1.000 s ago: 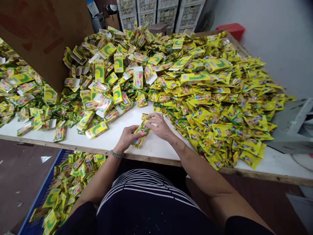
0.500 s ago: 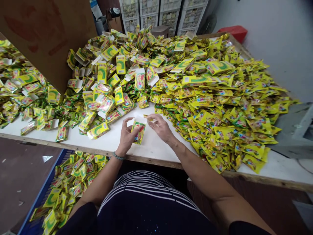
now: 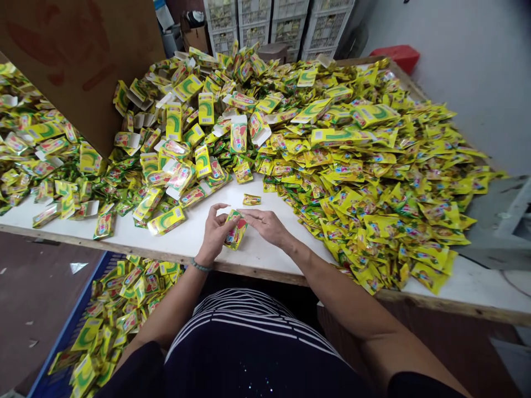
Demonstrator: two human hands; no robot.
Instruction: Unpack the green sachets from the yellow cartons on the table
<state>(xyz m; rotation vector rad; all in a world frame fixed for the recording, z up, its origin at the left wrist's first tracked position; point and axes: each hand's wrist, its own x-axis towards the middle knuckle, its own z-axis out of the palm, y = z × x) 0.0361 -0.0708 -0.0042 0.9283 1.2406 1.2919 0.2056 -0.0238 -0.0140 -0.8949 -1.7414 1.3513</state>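
Over the bare front strip of the white table, my left hand is closed around a small yellow and green cardboard box, thumb across its printed front. The white top flap no longer stands up from the box. My right hand has its fingers pressed together at the box's top right edge, touching it. Just beyond that hand lies one small yellow sachet, apart from the big heap of sachets on the right. Several similar boxes, some with flaps open, are piled on the left.
A large brown cardboard panel rises at the left among the piles. Below the table's wooden front edge, a blue crate holds many filled-looking boxes. White plastic crates are stacked behind. A grey metal object stands at the right.
My right hand has let go of a small sachet, now lying on the table, and come down to the box's top. The box's raised white flap has been folded down.
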